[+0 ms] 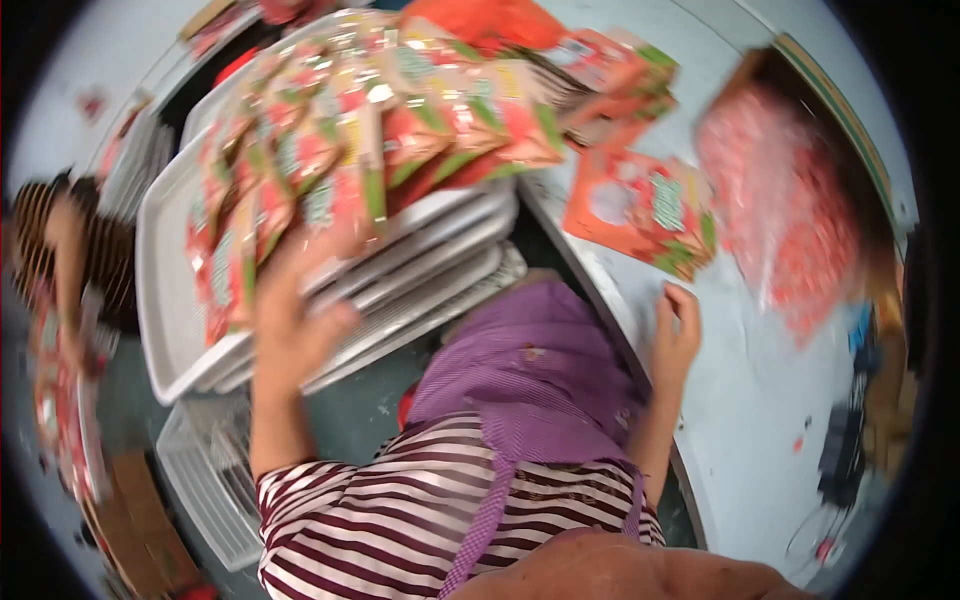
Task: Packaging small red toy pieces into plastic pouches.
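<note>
My left hand (295, 315) is smeared by motion at the near edge of the top white tray (165, 330). Its thumb stands apart from the fingers, which reach toward the red-and-green packets (330, 150) heaped in overlapping rows on that tray. Whether they touch a packet is blurred. On the light table to the right lies a short stack of flat red packets (640, 205) with a white round patch and green corners. Just below its near edge is my right hand (680, 320), fingers loosely bent and apart, with nothing visible in them.
More trays are stacked under the top one. Beyond the packets lie further packet bundles (610, 70) and an orange-red bag (490, 22). A carton holds clear plastic with small pink-red pieces (780, 200). A clear plastic basket (215, 480) stands lower left; another person (75, 240) is far left.
</note>
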Demonstrator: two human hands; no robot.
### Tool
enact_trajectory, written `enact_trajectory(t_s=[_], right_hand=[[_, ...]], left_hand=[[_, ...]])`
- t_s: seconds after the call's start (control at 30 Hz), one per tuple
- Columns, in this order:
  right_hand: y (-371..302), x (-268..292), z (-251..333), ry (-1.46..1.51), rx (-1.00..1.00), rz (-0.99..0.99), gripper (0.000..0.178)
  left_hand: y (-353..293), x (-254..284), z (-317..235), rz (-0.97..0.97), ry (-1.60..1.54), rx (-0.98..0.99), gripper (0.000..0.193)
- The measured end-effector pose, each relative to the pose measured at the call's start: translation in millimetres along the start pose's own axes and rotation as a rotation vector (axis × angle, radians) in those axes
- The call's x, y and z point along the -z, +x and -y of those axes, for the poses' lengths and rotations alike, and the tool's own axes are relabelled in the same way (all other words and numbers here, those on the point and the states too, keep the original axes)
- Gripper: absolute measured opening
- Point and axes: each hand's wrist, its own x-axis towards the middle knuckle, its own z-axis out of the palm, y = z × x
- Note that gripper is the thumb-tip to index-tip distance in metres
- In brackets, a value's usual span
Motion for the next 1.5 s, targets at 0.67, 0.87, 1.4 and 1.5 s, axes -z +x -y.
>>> enact_trajectory(t_s=[0.67, 0.87, 1.4, 1.5], right_hand=[[-15, -15, -35, 0.481, -0.522, -0.443, 0.033], [11, 3, -35, 0.411, -0.766, -0.229, 0.027], [-1, -10, 14, 0.132, -0.044, -0.108, 0.015], [-4, -7, 10, 0.285, -0.028, -0.079, 0.016]], left_hand=[[97, -286, 51, 0.684, 0.182, -0.601, 0.048], [97, -284, 54, 0.653, 0.133, -0.611, 0.042], [73, -286, 18, 0.522, -0.815, 0.224, 0.013], [76, -281, 9, 0.540, -0.780, 0.182, 0.014]])
